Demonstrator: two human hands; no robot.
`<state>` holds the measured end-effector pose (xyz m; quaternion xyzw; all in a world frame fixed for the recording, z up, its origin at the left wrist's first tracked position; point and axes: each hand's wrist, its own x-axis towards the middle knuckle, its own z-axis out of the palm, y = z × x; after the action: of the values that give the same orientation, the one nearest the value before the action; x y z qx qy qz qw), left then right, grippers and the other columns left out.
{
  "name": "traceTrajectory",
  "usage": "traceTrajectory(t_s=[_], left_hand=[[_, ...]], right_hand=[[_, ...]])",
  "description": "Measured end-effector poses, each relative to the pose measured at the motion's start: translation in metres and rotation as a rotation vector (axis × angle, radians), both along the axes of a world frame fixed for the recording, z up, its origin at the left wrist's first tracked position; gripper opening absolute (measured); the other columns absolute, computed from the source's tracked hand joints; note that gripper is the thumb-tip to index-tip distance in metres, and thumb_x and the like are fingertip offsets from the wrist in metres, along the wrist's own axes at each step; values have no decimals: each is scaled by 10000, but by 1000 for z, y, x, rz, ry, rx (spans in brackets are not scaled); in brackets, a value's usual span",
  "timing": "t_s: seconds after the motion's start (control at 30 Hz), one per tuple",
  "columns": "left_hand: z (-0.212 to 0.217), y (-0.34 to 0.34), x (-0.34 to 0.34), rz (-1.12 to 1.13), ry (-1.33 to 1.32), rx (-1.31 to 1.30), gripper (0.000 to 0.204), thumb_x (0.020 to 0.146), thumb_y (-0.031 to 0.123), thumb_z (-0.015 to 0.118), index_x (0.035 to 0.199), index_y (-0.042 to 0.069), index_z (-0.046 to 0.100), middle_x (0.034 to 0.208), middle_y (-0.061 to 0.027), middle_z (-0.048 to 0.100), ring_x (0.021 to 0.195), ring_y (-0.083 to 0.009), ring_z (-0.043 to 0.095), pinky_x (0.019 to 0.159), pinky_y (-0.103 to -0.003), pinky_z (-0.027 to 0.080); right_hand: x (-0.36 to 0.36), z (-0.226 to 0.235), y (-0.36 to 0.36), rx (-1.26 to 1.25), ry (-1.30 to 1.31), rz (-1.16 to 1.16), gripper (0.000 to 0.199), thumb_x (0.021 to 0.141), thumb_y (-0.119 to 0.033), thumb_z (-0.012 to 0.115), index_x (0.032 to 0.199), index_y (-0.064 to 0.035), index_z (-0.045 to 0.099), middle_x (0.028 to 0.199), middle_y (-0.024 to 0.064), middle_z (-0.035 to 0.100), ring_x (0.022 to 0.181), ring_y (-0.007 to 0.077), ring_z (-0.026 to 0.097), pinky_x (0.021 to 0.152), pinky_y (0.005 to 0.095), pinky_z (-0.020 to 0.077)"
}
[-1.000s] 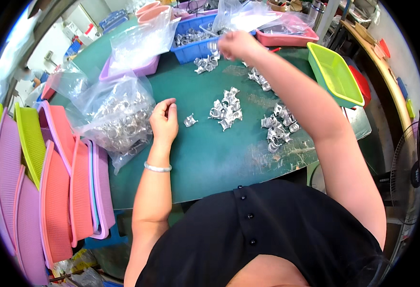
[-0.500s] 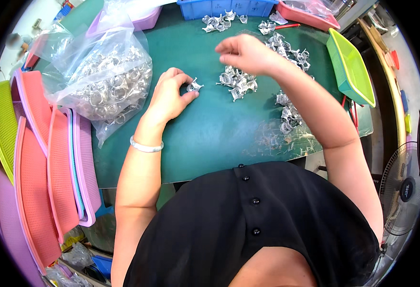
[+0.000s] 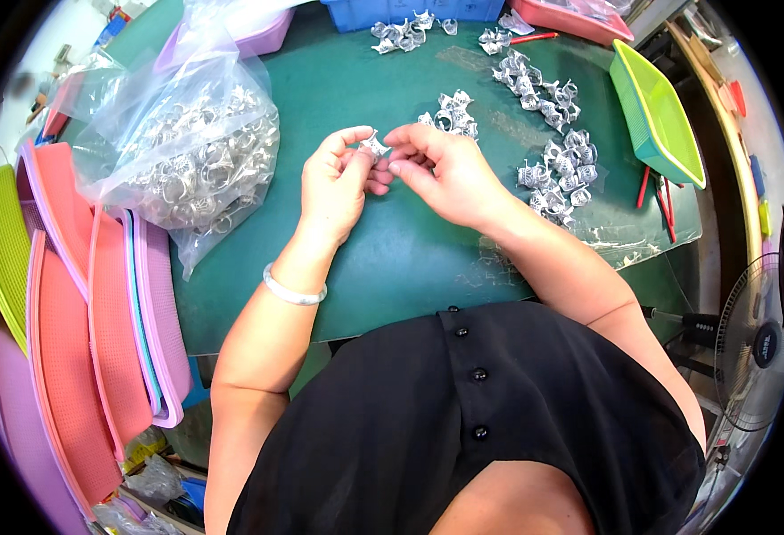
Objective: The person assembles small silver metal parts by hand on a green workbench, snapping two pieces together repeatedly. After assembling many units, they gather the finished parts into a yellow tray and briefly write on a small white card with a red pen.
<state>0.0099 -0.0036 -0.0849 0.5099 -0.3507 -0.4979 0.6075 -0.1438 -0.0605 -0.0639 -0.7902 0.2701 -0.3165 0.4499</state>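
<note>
Pinching one small silver metal piece (image 3: 376,145) together, left hand (image 3: 334,185) and right hand (image 3: 441,169) meet over the green table (image 3: 410,259); a clear bag (image 3: 187,152) of pieces lies left, bare mat before them.

Both forearms come up from lower edge of the bench and converge over its middle. Left hand (image 3: 334,183): palm turned inward, thumb up, fingers curled, tips pinched at the meeting point w/ the other hand. Wrist slightly bent, elbow tucked near torso. Right hand (image 3: 445,174): back facing up, wrist angled left, thumb + forefinger pinched, tips touching left hand's fingertips. Right forearm runs diagonally from lower right, elbow out wide.
</note>
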Motion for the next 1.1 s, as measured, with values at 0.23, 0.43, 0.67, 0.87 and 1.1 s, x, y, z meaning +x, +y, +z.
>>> traceTrajectory(t_s=[0.23,0.43,0.67,0.87,1.1], left_hand=[[1,6,-5,-166,107,-31,386,938,37,411,1315,-49,400,1049,-163,605,878,-226,645,755,-317,553],[0,7,-1,-262,228,-40,421,907,37,370,1319,-36,413,1141,-168,586,942,-260,639,817,-360,541],[0,6,2,-324,263,-77,430,910,41,373,1330,-49,374,1132,-179,583,956,-276,634,843,-374,531],[1,6,2,-327,285,-114,393,941,97,400,1305,-49,394,1096,-168,596,956,-264,632,841,-368,524],[-3,3,7,-346,326,-167,369,969,158,403,1274,-46,440,1036,-139,611,912,-219,622,830,-355,519]], right_hand=[[-6,-2,-5,-34,-28,-78,136,844,-39,612,967,16,629,849,51,637,724,93,589,651,241,490],[-10,0,-7,-23,-59,-74,119,843,-48,612,943,9,643,809,41,614,716,95,580,649,244,482],[-12,1,-6,-45,-79,-77,111,842,-44,607,935,3,647,800,37,599,705,91,560,637,246,467],[-13,0,-7,-151,-82,-65,96,825,-31,619,913,-3,643,781,46,579,693,109,549,619,250,449],[-12,-3,-6,-266,-126,-50,109,789,25,630,889,-15,641,806,63,591,728,165,576,623,273,460]])
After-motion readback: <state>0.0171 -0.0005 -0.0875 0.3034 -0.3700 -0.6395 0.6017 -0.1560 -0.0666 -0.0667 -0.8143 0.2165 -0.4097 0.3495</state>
